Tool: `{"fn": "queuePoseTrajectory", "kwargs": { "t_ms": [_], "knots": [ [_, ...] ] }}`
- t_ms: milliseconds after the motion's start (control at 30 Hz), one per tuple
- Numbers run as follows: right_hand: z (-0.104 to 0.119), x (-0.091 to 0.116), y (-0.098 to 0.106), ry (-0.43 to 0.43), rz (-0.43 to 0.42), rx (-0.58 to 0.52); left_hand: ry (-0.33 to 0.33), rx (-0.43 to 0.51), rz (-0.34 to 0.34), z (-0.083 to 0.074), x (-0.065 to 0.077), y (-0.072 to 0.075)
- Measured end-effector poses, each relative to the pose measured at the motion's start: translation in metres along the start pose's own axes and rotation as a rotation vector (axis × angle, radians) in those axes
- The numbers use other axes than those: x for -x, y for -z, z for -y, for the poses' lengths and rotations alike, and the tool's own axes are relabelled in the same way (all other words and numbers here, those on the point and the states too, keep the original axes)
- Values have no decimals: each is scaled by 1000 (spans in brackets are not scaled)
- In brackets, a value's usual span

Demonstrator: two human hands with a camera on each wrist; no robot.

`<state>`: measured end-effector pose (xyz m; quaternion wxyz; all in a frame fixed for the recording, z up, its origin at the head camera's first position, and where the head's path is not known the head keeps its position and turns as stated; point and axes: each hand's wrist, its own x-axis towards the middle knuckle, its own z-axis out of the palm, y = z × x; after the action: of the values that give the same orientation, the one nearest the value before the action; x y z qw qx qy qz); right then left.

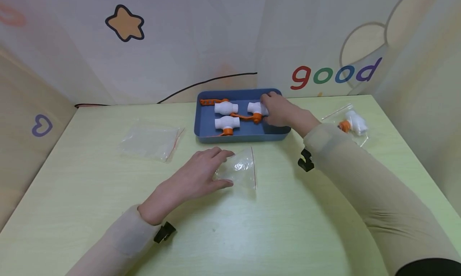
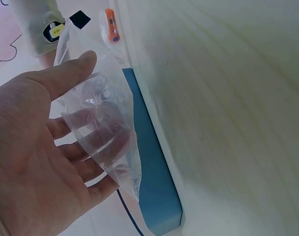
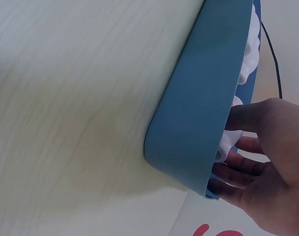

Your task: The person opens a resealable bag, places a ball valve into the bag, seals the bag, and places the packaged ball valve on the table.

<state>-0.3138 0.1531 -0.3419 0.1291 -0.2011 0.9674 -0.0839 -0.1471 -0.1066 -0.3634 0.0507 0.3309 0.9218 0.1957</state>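
Note:
My left hand (image 1: 194, 176) holds a clear zip bag (image 1: 242, 170) a little above the table; in the left wrist view the bag (image 2: 102, 118) lies between thumb and curled fingers. My right hand (image 1: 282, 111) reaches into the right end of a blue tray (image 1: 241, 138). Its thumb and fingers close around the end of a white ball valve (image 1: 255, 107) with an orange handle; the tray wall partly hides this grip in the right wrist view. To its left in the tray lie another white ball valve (image 1: 226, 108) at the back and one (image 1: 227, 123) in front.
A flat clear zip bag (image 1: 149, 142) lies on the table left of the tray. On the right, a bagged white valve (image 1: 356, 123) with an orange part rests near the table edge. A printed curtain (image 1: 216, 35) hangs behind the table (image 1: 230, 236).

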Motion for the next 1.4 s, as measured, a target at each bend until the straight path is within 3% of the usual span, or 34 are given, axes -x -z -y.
{"fn": "queuePoseTrajectory", "kwargs": {
  "t_ms": [300, 833, 1067, 1400],
  "knots": [
    [-3, 1, -2, -68, 14, -105, 24, 2, 17, -1, 1, 1],
    [0, 4, -8, -47, -50, -121, 35, -8, 29, 0, 1, -2],
    [-1, 11, -7, -53, -120, -192, 43, -2, 38, 0, 0, -2],
    [-4, 21, -3, -65, -274, -388, 40, -10, 37, -1, 0, -2]
  ]
}}
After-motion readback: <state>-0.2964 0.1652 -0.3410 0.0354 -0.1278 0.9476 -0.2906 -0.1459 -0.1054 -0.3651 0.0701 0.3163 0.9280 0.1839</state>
